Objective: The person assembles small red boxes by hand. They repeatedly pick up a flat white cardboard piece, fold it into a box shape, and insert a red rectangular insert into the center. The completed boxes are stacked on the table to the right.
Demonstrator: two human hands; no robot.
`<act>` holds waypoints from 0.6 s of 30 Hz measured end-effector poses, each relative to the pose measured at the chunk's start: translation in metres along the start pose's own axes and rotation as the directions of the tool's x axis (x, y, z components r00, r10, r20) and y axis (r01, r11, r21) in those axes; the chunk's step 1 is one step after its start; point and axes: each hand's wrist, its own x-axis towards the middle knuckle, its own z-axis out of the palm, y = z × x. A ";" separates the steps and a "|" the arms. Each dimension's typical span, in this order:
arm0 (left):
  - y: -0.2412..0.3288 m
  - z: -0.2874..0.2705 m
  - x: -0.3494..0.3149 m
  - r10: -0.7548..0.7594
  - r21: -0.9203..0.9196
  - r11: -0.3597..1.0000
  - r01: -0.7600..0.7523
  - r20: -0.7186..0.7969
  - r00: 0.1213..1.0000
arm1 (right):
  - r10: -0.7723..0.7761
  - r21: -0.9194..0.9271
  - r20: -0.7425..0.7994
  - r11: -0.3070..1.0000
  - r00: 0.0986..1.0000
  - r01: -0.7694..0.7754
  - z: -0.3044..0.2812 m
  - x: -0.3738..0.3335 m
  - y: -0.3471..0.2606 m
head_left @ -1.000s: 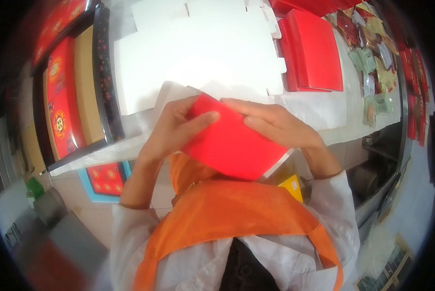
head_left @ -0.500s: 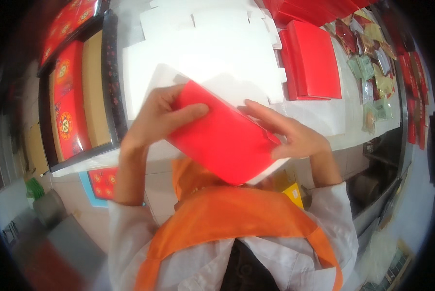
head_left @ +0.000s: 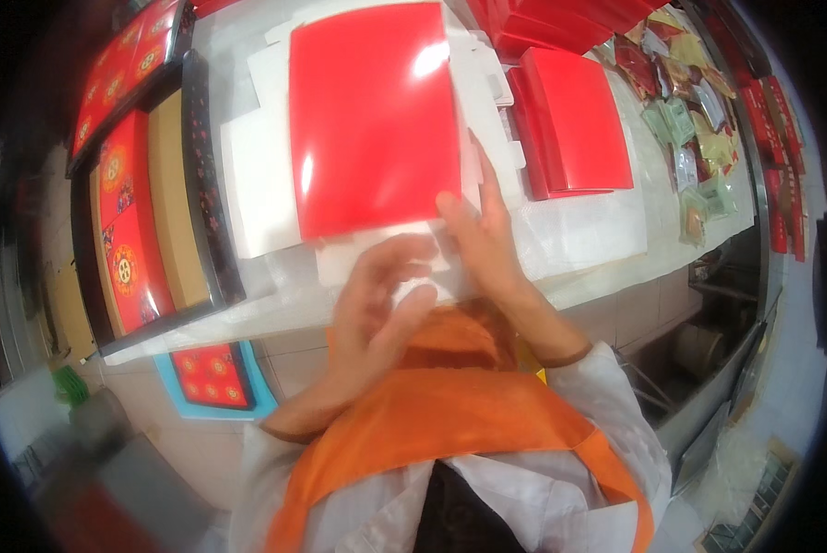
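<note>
A glossy red cardboard box point(head_left: 372, 120) with its broad face up lies in front of me. White flaps point(head_left: 363, 253) stick out along its near edge. My right hand point(head_left: 492, 249) is at its near right corner, the thumb on the corner and the fingers along the right side. My left hand point(head_left: 381, 300) is below the near edge beside the white flaps, fingers curled and thumb held apart from them. Something white shows between that thumb and the fingers; whether they touch it is hard to tell.
White cut-out cardboard sheets point(head_left: 257, 184) lie under the box. Red boxes point(head_left: 579, 124) stand to the right, near a heap of small packets point(head_left: 685, 120). At left are dark-edged trays with a red patterned box point(head_left: 123, 249). A red patterned box point(head_left: 212, 373) sits below the table.
The red cardboard has gone from tilted between both hands to lying farther away, its broad face up. My left hand has left its upper edge and come down to the near side.
</note>
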 end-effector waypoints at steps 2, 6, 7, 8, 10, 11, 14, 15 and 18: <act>-0.020 0.009 0.006 -0.267 -0.335 0.921 0.198 -0.173 0.948 | 0.027 0.041 -0.037 0.999 0.999 -0.026 0.005 -0.002 -0.008; -0.040 0.001 0.027 -0.187 -0.334 0.936 0.108 -0.213 0.959 | -0.008 -0.051 0.009 0.999 1.000 0.008 0.008 -0.009 -0.002; -0.042 0.000 0.033 -0.155 -0.375 0.924 0.069 -0.204 0.967 | -0.009 0.008 0.047 1.000 0.999 0.009 0.011 -0.011 -0.003; -0.041 0.005 0.039 -0.196 -0.551 0.833 0.055 -0.200 0.960 | -0.013 0.068 0.086 0.998 0.996 0.007 0.013 -0.012 -0.004; -0.038 0.007 0.041 -0.240 -0.673 0.738 0.044 -0.201 0.950 | -0.024 0.191 0.139 0.982 0.990 -0.003 0.014 -0.013 -0.005; -0.036 0.008 0.040 -0.243 -0.641 0.766 0.052 -0.214 0.946 | -0.032 0.255 0.154 0.967 0.988 -0.009 0.011 -0.013 -0.006; -0.041 0.009 0.039 -0.146 -0.518 0.855 -0.022 -0.282 0.948 | 0.003 0.250 0.107 0.968 0.994 -0.030 0.008 -0.008 -0.002; -0.045 0.010 0.039 -0.094 -0.470 0.881 -0.065 -0.306 0.947 | 0.023 0.216 0.074 0.976 0.997 -0.039 0.008 -0.007 -0.001; -0.050 0.013 0.035 -0.039 -0.201 0.979 -0.046 -0.403 0.914 | 0.023 0.110 0.046 0.994 0.999 -0.028 0.014 -0.007 0.000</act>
